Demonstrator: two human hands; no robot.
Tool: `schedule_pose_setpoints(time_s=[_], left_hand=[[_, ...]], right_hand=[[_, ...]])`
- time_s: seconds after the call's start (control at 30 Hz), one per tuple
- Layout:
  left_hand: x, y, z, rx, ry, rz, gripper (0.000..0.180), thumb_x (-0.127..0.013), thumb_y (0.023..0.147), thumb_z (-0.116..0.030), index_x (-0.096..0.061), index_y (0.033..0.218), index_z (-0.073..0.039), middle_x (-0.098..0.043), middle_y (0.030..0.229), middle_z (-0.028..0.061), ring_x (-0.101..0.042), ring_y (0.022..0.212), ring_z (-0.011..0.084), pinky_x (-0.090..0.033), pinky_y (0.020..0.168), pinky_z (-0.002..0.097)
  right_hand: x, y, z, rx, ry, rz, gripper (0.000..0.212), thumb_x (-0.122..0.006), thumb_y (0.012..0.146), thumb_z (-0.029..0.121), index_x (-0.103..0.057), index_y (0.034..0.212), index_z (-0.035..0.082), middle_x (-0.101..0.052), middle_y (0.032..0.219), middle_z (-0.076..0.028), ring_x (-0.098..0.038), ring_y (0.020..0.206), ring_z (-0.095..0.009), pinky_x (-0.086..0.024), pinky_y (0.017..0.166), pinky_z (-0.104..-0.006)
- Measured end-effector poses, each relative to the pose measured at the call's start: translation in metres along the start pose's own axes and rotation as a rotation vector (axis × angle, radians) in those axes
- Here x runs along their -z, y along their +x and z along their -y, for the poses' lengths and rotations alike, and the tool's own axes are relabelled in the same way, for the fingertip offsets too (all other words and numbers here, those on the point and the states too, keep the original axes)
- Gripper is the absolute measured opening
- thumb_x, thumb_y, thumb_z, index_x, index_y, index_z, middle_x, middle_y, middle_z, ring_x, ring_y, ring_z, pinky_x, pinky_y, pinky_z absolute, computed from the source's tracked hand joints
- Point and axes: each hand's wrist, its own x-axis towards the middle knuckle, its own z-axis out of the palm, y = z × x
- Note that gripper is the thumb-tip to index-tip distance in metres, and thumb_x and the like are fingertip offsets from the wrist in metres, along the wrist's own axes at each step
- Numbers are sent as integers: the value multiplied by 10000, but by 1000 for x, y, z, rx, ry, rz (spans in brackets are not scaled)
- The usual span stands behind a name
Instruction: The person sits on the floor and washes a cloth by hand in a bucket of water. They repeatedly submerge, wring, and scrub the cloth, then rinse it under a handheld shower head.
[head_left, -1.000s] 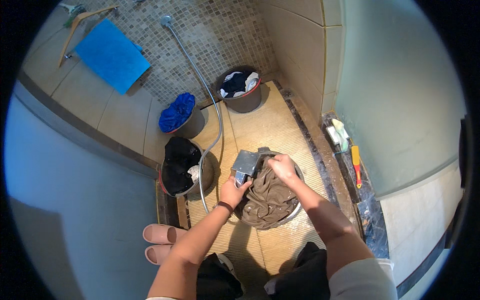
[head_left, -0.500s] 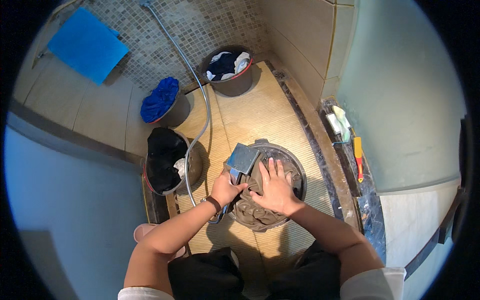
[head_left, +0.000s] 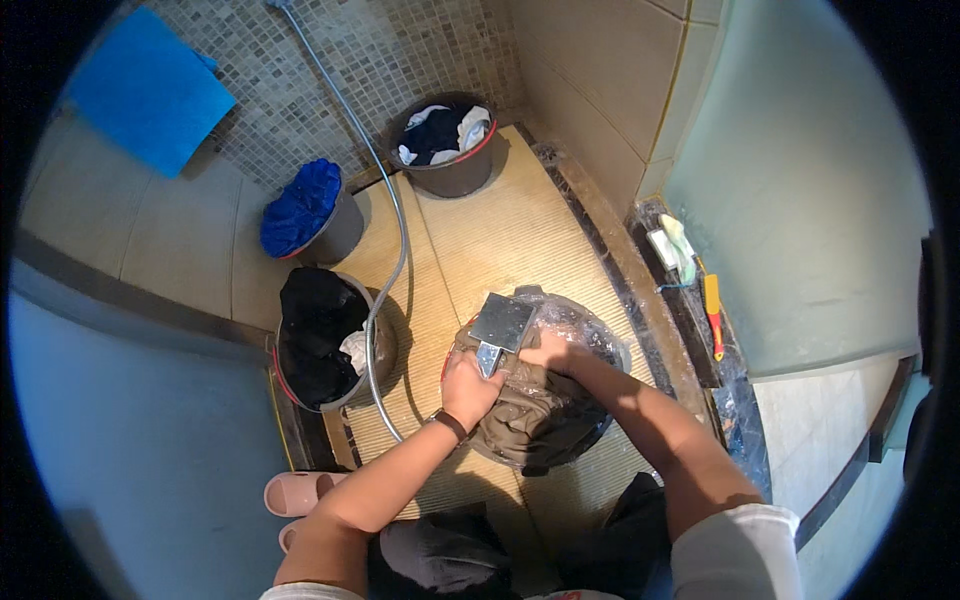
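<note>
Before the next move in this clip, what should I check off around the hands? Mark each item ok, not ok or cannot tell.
1. Left hand gripping the shower head by its handle: ok.
2. Right hand closed on the brown cloth: cannot tell; its fingers are partly hidden.
3. Brown cloth wholly inside the basin: cannot tell; the left hand covers part of the edge.
4. Water running from the shower head: cannot tell; its outlet face is out of sight.
5. Hose clear of the view of the bucket of black clothes: not ok; it crosses in front.
6. Yellow-and-red tool out of the basin: ok, on the ledge at right.
</note>
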Motion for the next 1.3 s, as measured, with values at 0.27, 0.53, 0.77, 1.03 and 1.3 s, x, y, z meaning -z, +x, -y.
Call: schedule_pose_setpoints(time_s=[0.27,0.53,0.77,1.03,1.3], left_hand=[[1,1,15,-20,-97,-11,431,-799,756,-334,-633,902,36,-685,856,225,-668,830,363,-513,762,419],[14,-19,8,106,-148,22,307,-754,718,-207,-575,824,19,-648,750,206,-653,735,367,-516,688,426],[15,-20,4,44,-120,-21,194,-621,691,10,-535,854,70,-634,795,279,-639,800,446,-520,738,472],[15,-18,-5,-5,-197,27,483,-684,703,-33,-447,1104,92,-643,859,275,-644,852,460,-522,762,477],[5,-9,0,28,-274,116,670,-681,707,-33,-408,1311,64,-630,1046,288,-619,996,440,-495,872,428]], right_hand=[[22,-34,51,11,-77,-506,373,-648,689,271,-719,1024,124,-686,1038,-209,-649,994,-385,-515,871,-450],[39,-119,112,177,-18,-607,218,-630,647,169,-701,835,83,-682,833,-202,-651,834,-405,-521,751,-458],[38,-157,119,451,-577,-198,355,-703,696,300,-625,983,106,-685,901,-115,-659,863,-310,-528,702,-403],[-12,-128,69,279,-436,-298,655,-633,792,497,-448,1297,122,-680,744,-160,-691,661,-290,-553,550,-382],[-54,-87,16,410,-408,-505,736,-719,676,453,-495,1272,85,-665,846,-185,-657,705,-344,-530,646,-450]])
